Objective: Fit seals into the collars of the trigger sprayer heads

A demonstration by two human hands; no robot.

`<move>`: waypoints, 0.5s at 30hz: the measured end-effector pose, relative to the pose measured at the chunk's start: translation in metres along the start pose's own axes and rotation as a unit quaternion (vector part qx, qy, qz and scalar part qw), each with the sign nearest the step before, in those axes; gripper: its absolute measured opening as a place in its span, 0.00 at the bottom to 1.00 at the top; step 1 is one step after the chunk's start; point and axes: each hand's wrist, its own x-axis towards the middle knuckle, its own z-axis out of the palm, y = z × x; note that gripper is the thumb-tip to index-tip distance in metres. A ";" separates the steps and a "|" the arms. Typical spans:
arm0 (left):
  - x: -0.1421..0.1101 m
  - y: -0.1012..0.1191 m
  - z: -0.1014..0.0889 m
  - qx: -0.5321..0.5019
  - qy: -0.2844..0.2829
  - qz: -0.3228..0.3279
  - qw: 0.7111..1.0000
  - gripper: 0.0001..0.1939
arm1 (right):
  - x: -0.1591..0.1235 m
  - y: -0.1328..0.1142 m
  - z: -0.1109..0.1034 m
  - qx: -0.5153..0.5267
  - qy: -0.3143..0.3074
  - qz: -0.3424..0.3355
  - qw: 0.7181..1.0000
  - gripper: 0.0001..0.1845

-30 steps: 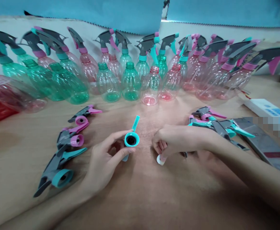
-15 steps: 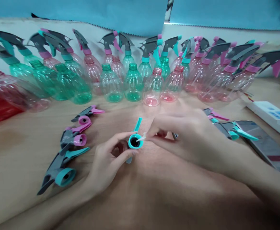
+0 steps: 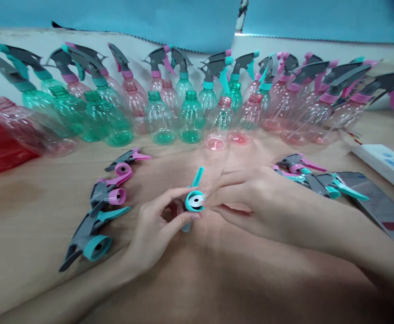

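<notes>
My left hand [image 3: 165, 225] pinches a turquoise-collared spray trigger head [image 3: 187, 194] between thumb and fingers. Its round collar faces up at me, and the turquoise lever points away. Inside the collar lies a white washer [image 3: 194, 200] with a dark hole in its middle. The fingers of my right hand [image 3: 247, 198] are closed at the washer's right edge; their tips partly cover it. Left of my hands are loose trigger heads: one with a turquoise collar [image 3: 97, 247], and pink ones [image 3: 118, 196] behind it.
Rows of pink and green spray bottles [image 3: 190, 119] stand along the back, some capped with trigger heads, some open-necked. On the right lie more trigger heads [image 3: 313, 184], a phone [image 3: 379, 202] and a white box [image 3: 386, 162]. A red bag [image 3: 1, 148] sits far left.
My right hand has brought the small white piece, seen edge-on before, down into the collar, where it now lies flat as a washer. The view has shifted slightly.
</notes>
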 end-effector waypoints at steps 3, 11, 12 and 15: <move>-0.001 -0.001 0.000 0.006 -0.002 -0.005 1.000 0.15 | 0.000 0.003 -0.004 -0.011 0.036 0.031 0.999 0.11; -0.002 -0.002 0.000 0.012 -0.005 0.002 1.000 0.16 | 0.006 0.008 0.009 0.011 0.008 0.038 0.999 0.09; -0.002 -0.003 0.000 0.014 -0.005 0.002 1.000 0.16 | 0.007 0.008 0.009 0.015 0.008 0.040 0.999 0.09; -0.002 -0.003 0.000 0.017 -0.005 0.003 1.000 0.16 | 0.007 0.010 0.009 0.022 0.013 0.042 0.999 0.09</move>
